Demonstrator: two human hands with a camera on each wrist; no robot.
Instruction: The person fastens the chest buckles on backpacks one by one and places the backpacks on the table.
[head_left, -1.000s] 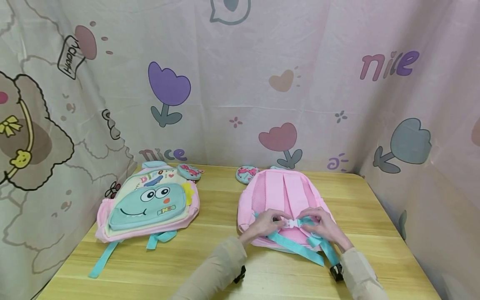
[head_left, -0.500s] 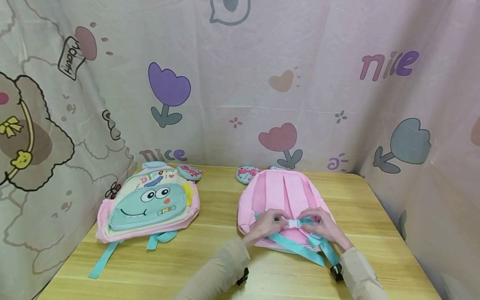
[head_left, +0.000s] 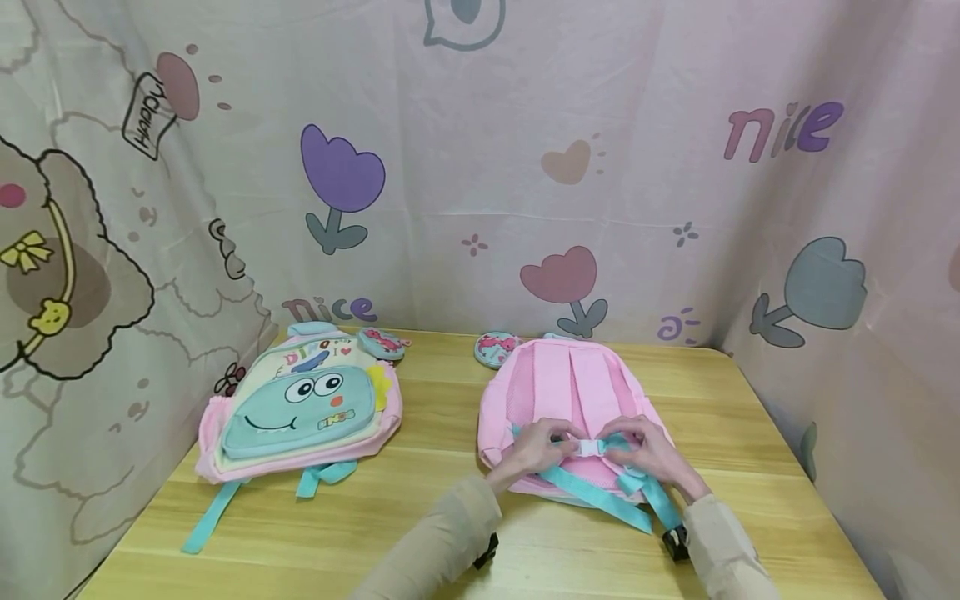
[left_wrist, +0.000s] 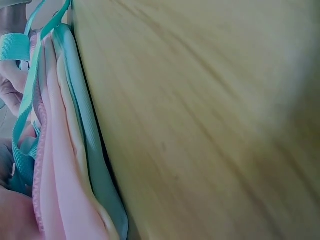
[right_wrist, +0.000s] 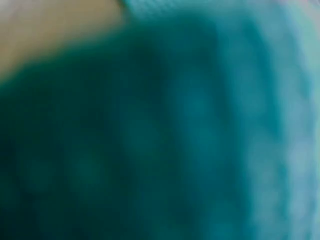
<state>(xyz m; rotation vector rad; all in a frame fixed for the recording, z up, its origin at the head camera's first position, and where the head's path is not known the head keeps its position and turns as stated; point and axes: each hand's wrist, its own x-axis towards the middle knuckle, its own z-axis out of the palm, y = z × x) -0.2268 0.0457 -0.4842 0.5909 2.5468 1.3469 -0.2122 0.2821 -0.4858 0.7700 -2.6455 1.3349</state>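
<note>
A pink backpack [head_left: 555,375] lies with its shoulder straps up on the right half of the table. Across its lower part, a white buckle [head_left: 590,448] joins teal straps [head_left: 596,493]. The left hand [head_left: 538,447] pinches the buckle's left end between thumb and fingers. At the other end, the right hand [head_left: 647,450] pinches the buckle and the teal strap beside it. In the left wrist view, the backpack's side [left_wrist: 62,150] stands at the left with hanging teal strap loops [left_wrist: 31,95]. Blurred teal fabric [right_wrist: 200,125] fills most of the right wrist view.
A second backpack [head_left: 300,408] with a dinosaur face lies on the left of the wooden table [head_left: 427,433]. Round teal-and-pink pouches [head_left: 382,343] [head_left: 497,349] sit by each bag's top. Patterned curtains [head_left: 465,167] stand behind and at both sides.
The head view has shifted slightly, moving the scene a little to the right. Over the last second the left hand has moved slightly toward the right hand at the buckle; the right hand stays in place.
</note>
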